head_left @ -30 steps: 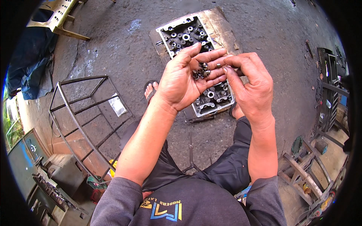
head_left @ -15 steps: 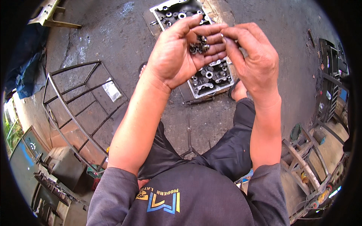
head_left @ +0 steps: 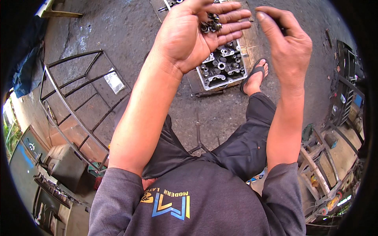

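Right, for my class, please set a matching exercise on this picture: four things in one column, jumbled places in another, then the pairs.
Things
1. small metal parts
2. cylinder head
3. flip-flop
4. metal-bar frame

Places
A. on the right foot
B. on the floor, at the picture's left
C. on the palm of the left hand
D. on cardboard

Pairs: 1-C, 2-D, 3-A, 4-B

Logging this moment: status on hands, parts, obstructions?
Left hand palm-up, open, small dark metal parts on it. Right hand apart, nearly pinched; held item, if any, unclear. Left hand partly hides metal casting.
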{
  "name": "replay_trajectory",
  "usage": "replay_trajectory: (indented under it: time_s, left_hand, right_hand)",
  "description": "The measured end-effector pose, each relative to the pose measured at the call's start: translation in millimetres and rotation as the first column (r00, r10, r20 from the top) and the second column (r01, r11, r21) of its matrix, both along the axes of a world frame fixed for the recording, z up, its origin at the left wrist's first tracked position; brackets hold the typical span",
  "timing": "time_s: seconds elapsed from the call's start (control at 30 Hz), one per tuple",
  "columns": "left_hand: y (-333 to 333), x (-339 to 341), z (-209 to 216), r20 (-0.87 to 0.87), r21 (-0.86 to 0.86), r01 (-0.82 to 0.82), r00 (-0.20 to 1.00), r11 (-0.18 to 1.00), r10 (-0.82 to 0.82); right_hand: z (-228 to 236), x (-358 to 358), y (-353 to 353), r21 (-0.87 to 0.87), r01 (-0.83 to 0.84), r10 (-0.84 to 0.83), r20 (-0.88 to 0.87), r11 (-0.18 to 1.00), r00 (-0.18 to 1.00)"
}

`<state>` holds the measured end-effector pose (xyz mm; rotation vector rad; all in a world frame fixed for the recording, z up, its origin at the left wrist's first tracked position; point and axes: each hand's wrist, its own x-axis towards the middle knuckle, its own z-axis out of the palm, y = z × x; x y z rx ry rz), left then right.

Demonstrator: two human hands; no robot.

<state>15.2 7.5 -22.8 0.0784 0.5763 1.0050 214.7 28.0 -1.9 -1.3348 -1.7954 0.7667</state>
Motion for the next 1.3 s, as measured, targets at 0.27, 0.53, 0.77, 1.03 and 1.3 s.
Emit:
replay_trajectory:
  time_s: [0.27,0.53,0.77,1.03,1.3]
  left_hand:
    - [14,-30,11,0.053,0.024,-0.269,0.962,0.963,0.268]
    - [3,-49,12,0.18,0.134,-0.419,0.901,0.898,0.394]
    - [-6,-56,11,0.247,0.255,-0.471,0.876,0.844,0.414]
    - [-7,-61,2,0.334,0.32,-0.466,0.87,0.825,0.363]
    - [-7,-61,6,0.287,0.257,-0.439,0.886,0.861,0.366]
  right_hand:
    - [-119,5,4,-0.425,0.121,-0.054,0.167,0.897,0.984]
    - [-273,-14,-62,-0.461,0.355,-0.11,0.478,0.813,0.871]
    - [-292,-31,-70,-0.377,0.389,-0.137,0.547,0.841,0.826]
    - [-286,-37,-70,-0.36,0.359,-0.08,0.601,0.861,0.795]
    - [-294,-35,-71,-0.343,0.41,-0.168,0.559,0.845,0.812]
